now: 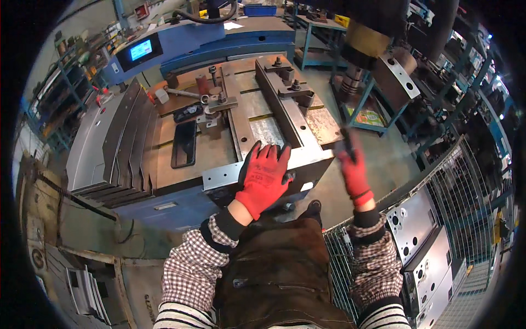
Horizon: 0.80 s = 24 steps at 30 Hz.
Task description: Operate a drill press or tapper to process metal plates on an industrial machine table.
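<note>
A bent sheet-metal panel (310, 158) with a bright top flange and a dark front face lies across the near edge of the machine table. My left hand (265, 178), in a red glove with black fingertips, lies on its top flange with fingers spread. Beyond the panel's right end is my right hand (354, 172), gloved the same way and smeared by motion; whether it holds anything is unclear. Two long steel rails (279, 104) run back from the panel, with bolted clamps (296, 88) on the right one.
Bent metal sheets (112, 140) stand stacked at the table's left. A black phone (184, 143) and a wrench (183, 94) lie on the table. Overhead at right hangs a machine spindle (350, 79). Finished-looking panels (419, 247) lean beside a wire cage (463, 192).
</note>
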Tool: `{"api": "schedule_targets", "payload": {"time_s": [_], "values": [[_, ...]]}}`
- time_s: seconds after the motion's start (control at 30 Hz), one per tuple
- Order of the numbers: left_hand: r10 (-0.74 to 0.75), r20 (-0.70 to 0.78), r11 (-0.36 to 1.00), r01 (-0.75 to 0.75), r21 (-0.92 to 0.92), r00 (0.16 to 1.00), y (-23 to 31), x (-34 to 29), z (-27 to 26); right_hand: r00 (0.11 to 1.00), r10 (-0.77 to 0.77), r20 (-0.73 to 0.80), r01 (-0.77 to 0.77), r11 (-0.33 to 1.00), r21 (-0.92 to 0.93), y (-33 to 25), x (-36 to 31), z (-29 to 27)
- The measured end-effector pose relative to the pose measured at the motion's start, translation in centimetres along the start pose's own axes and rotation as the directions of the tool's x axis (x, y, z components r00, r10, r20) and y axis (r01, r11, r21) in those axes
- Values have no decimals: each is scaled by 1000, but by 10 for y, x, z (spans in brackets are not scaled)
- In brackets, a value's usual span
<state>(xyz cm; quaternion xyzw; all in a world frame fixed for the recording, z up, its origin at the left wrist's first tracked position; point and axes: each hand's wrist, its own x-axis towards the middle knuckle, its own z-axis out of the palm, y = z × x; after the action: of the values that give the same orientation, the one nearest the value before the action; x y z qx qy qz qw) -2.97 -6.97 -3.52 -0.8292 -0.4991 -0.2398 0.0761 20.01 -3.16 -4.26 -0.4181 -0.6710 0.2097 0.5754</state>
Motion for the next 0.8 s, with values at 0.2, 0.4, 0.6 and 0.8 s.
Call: {"api": "schedule_targets", "payload": {"time_s": [0.2,0.4,0.6,0.8], "values": [[-24,46,999,26,-41,999,-1,0,-4,777,-418,-470,468,883,-11,-113,117,-74],[-11,44,999,13,-44,999,1,3,1,855,-514,-61,480,832,-278,-148,228,-150],[-21,30,998,19,62,999,3,0,13,920,-390,33,372,898,233,-158,250,-141],[-45,111,999,42,35,993,3,3,7,924,-379,58,355,902,245,-161,247,-131]]}}
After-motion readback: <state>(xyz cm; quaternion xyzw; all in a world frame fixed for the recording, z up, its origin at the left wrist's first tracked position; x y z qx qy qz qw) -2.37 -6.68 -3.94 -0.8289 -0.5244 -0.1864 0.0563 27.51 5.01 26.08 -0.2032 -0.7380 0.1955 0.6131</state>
